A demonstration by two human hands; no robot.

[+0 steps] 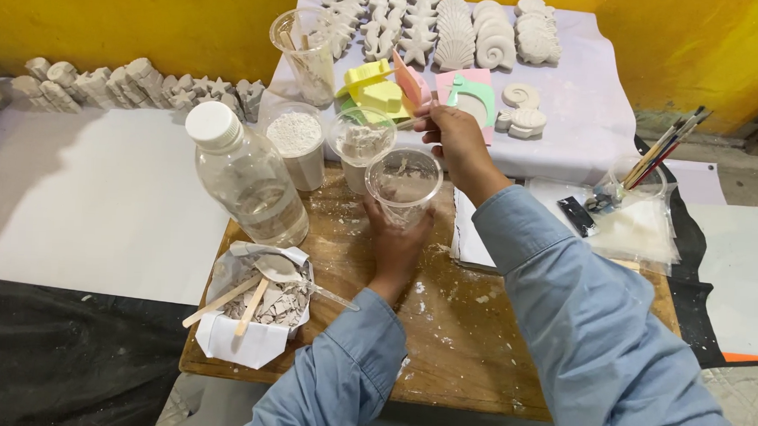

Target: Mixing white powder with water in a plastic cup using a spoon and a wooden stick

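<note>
Work is looking early: the clear plastic cup (404, 181) that the left hand (395, 240) is gripping is showing only a thin smear of white at its bottom, so I judge the filling as barely begun. Two more cups are standing along the far edge of the wooden board (468, 330), one packed with white powder (296, 139) and one partly filled (361, 143), and the water bottle (247, 180) near the far left corner is sitting capped. Left fingers (377, 211) are wrapping the cup from below and behind, clamped on its wall, holding it above the middle of the board. The right hand (456, 139) is hovering just beyond the cup's rim, its fingers pinched together on a thin stick (425, 113) that is hard to make out. Finished shell casts (457, 36) are lying on the white cloth (574, 119) beyond.
</note>
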